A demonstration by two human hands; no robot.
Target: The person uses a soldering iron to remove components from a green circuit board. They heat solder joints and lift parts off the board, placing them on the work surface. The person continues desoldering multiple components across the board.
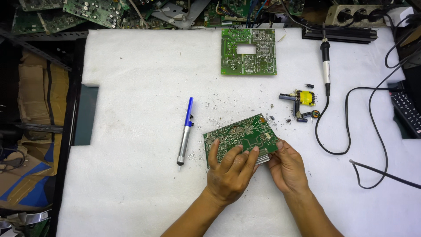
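A green circuit board (239, 134) lies solder side up, tilted, on the white foam mat (144, 87). My left hand (230, 169) rests on the board's near half with fingers spread over it. My right hand (287, 164) grips the board's right near corner, where a metal finned part (263, 158) shows under the edge. A blue and silver desoldering pump (185, 133) lies to the left of the board.
A second green board (248, 52) lies at the back centre. A soldering iron (326, 61) with black cable (346, 131) lies at the right, beside a yellow transformer (306, 97) and loose capacitors. Scrap boards (87, 11) pile along the back. A remote control (405, 109) sits at the right edge.
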